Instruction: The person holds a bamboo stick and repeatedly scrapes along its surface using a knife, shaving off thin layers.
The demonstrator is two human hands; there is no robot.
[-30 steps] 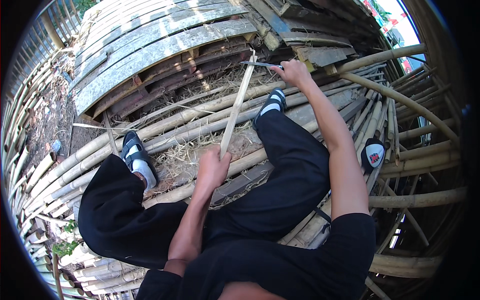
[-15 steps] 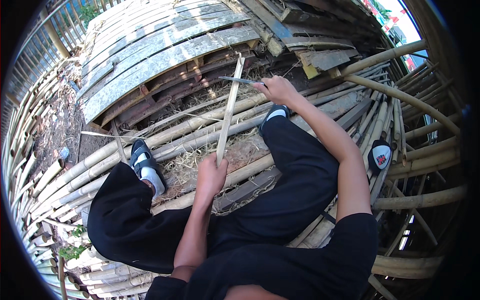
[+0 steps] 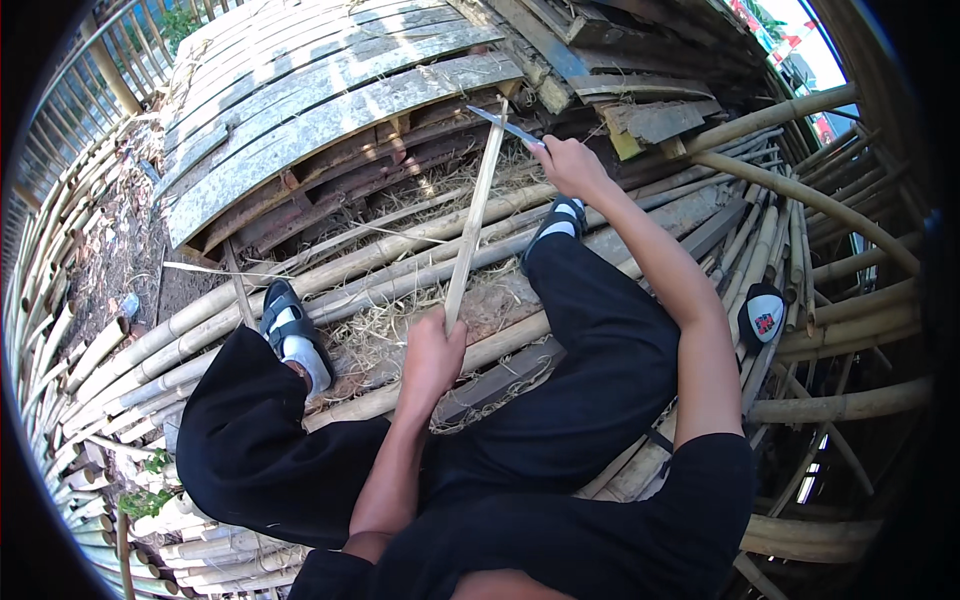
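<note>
A long pale strip of split bamboo slants away from me, and my left hand is closed round its near end. My right hand grips a knife by its handle, which the fingers mostly hide. The blade lies across the strip close to its far end and points up to the left. Whether the edge bites into the bamboo cannot be made out. Beneath the strip are bamboo poles and thin shavings.
A slatted wooden platform stands ahead, with stacked old planks to its right. Bamboo poles crowd the right side, where a cap lies. More cut bamboo is heaped at left. My sandalled feet rest among the poles.
Both hands and the strip have shifted slightly to the right. The strip's far end has risen a little. The knife has moved toward that end, and its blade is tilted more steeply.
</note>
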